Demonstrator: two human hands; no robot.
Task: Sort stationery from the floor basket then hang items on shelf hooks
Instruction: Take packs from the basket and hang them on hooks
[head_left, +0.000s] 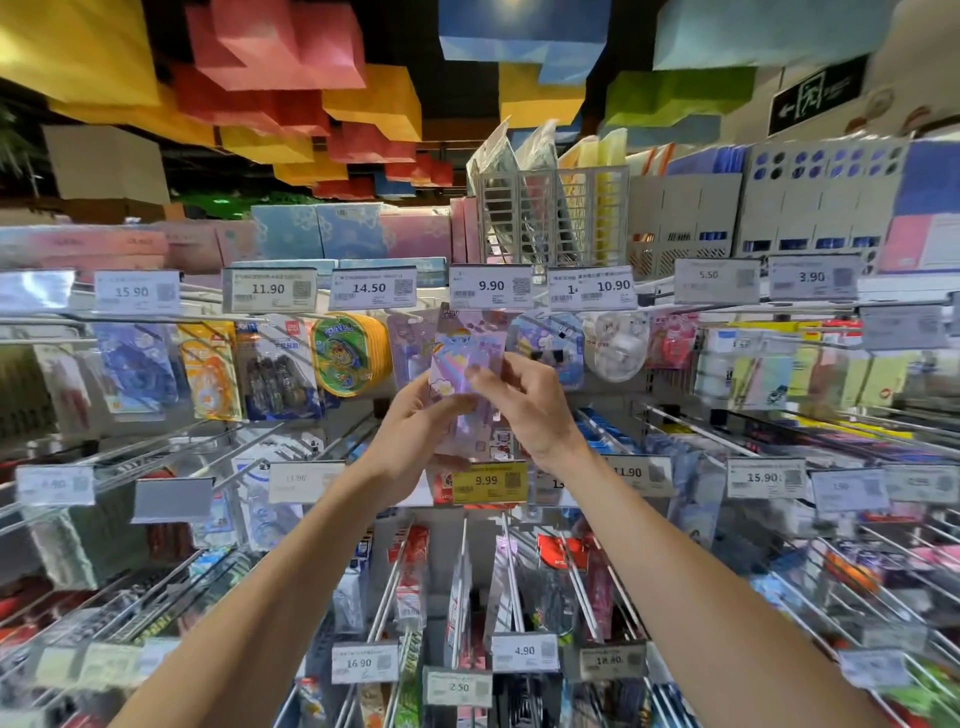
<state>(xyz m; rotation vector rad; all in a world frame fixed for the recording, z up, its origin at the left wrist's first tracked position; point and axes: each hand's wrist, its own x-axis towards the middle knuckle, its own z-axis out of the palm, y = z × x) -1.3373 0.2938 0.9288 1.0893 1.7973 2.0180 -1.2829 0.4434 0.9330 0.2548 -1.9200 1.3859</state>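
A flat, shiny pink-and-purple stationery pack (464, 364) with rainbow and cloud prints is held upright in front of the top hook row, its upper edge just under the 9.90 price tag (490, 287). My left hand (415, 431) grips its lower left part from below. My right hand (524, 400) pinches its right edge with thumb and fingers. The pack's lower half is partly hidden behind both hands. The floor basket is out of view.
Rows of metal hooks (363, 431) carry packaged stationery, with price tags at their tips. A round yellow pack (350, 356) hangs left of the held pack, a clear plastic pack (615, 345) right. A yellow 9.99 tag (488, 480) sits just below my hands. File racks (550, 213) stand on top.
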